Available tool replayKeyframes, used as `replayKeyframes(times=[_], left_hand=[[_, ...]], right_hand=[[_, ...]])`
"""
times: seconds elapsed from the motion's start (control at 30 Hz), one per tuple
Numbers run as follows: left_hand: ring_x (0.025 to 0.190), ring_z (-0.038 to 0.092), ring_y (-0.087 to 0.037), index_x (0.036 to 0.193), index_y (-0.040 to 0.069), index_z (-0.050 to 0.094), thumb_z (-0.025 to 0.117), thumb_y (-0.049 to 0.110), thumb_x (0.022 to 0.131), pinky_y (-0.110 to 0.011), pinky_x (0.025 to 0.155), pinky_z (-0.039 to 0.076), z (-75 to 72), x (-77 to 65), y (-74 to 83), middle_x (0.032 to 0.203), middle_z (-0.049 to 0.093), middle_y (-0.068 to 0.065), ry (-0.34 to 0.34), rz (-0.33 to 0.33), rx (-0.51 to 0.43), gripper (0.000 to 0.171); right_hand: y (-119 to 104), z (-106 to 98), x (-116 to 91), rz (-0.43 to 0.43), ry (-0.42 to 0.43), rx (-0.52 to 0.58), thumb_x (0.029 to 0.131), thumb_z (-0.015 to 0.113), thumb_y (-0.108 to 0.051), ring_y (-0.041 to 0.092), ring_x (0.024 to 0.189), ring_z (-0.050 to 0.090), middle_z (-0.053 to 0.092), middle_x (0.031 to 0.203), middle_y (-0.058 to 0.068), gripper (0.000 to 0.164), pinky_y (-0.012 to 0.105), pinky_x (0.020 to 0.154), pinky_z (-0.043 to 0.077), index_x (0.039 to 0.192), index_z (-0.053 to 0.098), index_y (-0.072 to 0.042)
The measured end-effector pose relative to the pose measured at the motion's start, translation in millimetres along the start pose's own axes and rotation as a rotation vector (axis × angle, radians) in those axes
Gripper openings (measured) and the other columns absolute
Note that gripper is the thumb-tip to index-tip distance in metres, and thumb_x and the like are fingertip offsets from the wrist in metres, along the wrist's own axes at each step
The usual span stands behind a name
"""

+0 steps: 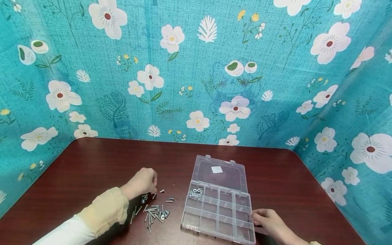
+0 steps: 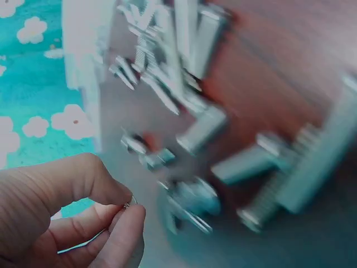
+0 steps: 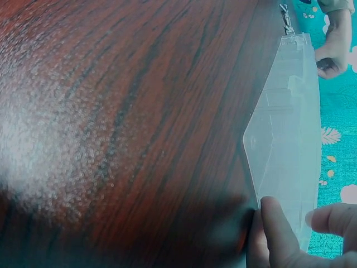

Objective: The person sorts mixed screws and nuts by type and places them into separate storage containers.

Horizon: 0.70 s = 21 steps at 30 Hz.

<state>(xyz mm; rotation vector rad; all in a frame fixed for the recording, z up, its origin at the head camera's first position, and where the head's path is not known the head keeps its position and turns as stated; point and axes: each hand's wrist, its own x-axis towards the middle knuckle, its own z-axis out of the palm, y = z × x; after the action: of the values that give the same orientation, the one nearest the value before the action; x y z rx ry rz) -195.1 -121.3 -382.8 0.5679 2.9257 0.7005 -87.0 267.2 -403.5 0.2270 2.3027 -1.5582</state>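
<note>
My left hand [image 1: 144, 183] is over the left of the table, beside a loose pile of screws [image 1: 153, 212]. Thumb and index finger of the left hand [image 2: 83, 206] pinch a small shiny metal piece [image 2: 131, 202], mostly hidden, so its kind cannot be told. Right of the pile lies a clear plastic compartment box [image 1: 210, 207] with its lid [image 1: 223, 177] folded back. Several nuts [image 1: 196, 193] sit in its far-left compartment. At the box's right wall, my right hand [image 1: 269, 223] holds the edge between thumb and fingers [image 3: 279, 229].
A few nuts [image 1: 145, 198] and single screws [image 1: 169, 199] lie apart from the pile. The dark red wooden table [image 1: 107, 163] ends at a turquoise flowered cloth [image 1: 183, 85] at the back and sides. A small white label [image 1: 217, 169] is on the lid.
</note>
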Motion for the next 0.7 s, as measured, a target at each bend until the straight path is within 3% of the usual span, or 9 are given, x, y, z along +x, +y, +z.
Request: replayKeyframes(times=[0.23,0.43,0.7], left_hand=[[0.048,0.043,-0.009,0.053,0.013,0.052,0.068,-0.003,0.056,-0.025,0.050,0.040,2.9,16.3,33.9,0.050,0.047,0.006,-0.011,0.142,-0.075,0.023],[0.053,0.042,-0.009,0.054,0.014,0.054,0.072,-0.001,0.058,-0.024,0.052,0.040,10.4,31.7,65.7,0.053,0.047,0.007,-0.025,0.245,-0.067,0.024],[0.051,0.041,-0.009,0.057,0.013,0.055,0.073,0.000,0.066,-0.022,0.049,0.037,26.4,41.2,89.7,0.053,0.049,0.005,-0.114,0.256,-0.139,0.024]], right_hand=[[-0.1,0.3,0.4,0.011,0.009,0.005,0.091,0.047,-0.010,0.017,0.084,0.058,0.061,0.092,0.012,0.044,0.042,0.078,0.054,0.110,0.042,0.029],[0.5,-0.3,0.2,-0.002,0.003,0.004,0.092,0.047,-0.010,0.018,0.084,0.058,0.061,0.092,0.012,0.044,0.043,0.078,0.054,0.110,0.041,0.029],[-0.5,0.3,-0.1,0.008,0.016,-0.002,0.092,0.047,-0.011,0.019,0.085,0.058,0.061,0.094,0.014,0.042,0.042,0.078,0.054,0.111,0.044,0.027]])
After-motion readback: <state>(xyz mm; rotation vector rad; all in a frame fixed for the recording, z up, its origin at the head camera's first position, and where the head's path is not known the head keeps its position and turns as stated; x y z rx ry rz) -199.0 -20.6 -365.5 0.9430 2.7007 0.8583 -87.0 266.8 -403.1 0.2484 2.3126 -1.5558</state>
